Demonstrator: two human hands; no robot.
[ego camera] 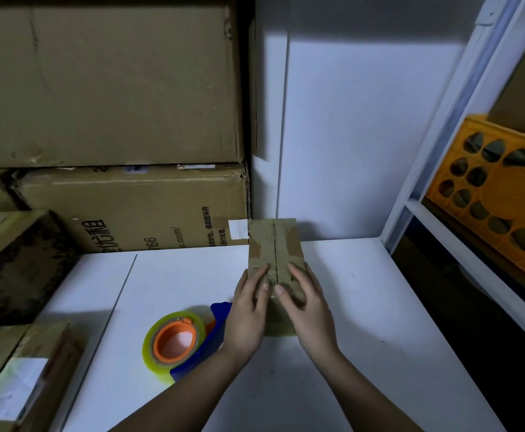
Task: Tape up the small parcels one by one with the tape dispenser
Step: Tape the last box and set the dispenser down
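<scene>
Fingers [262, 275] of both hands press the parcel [275, 244] flaps, table [364, 291] edge near.

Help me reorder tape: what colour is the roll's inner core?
Orange core, inside a yellowish clear tape roll; head view.

- a small parcel [275, 251] of brown cardboard lies on the white table [364, 307], its two top flaps closed along a middle seam
- the left hand [250, 310] and the right hand [306, 302] rest on the near end of the parcel, one on each flap, thumbs close to the seam
- the tape dispenser [186, 341], blue with an orange core and a clear roll, lies on the table just left of the left hand
- big cardboard boxes [108, 120] are stacked behind the table, more parcels [14, 369] lie at the left, and an orange crate [498, 194] stands on a shelf at the right
</scene>
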